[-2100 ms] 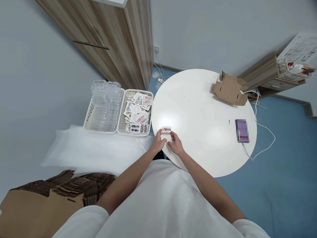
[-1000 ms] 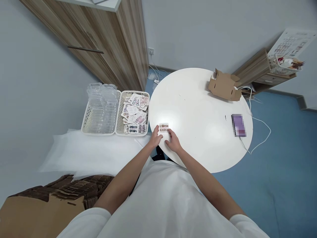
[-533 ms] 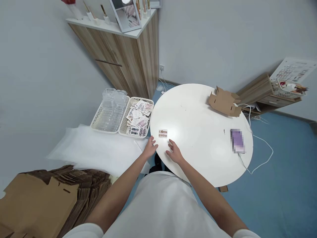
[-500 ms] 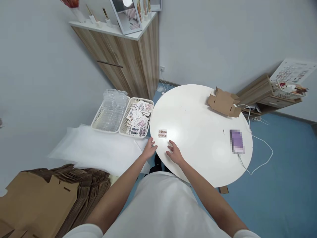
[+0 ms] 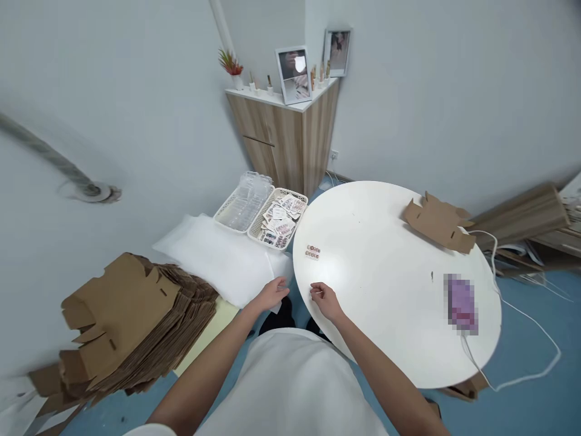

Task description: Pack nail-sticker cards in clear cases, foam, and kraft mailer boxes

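Note:
A small card of press-on nails [image 5: 313, 252] lies alone on the round white table [image 5: 390, 272], near its left edge. My right hand [image 5: 324, 298] rests at the table's near edge just below the card, fingers loosely curled and holding nothing. My left hand [image 5: 272, 293] hovers off the table to the left, fingers spread, over the edge of a white foam sheet [image 5: 218, 257]. Neither hand touches the card.
Two white baskets sit left of the table: one with clear plastic cases [image 5: 242, 203], one with nail cards [image 5: 279, 218]. A stack of flat cardboard boxes [image 5: 131, 321] lies at lower left. A folded cardboard box [image 5: 438, 221], a phone [image 5: 460, 303] with cable, and a wooden cabinet [image 5: 285, 139] are around.
Both hands let go of the nail card and drew back toward me; the card stays on the table. The view swung left and up, showing the cardboard stack and cabinet top.

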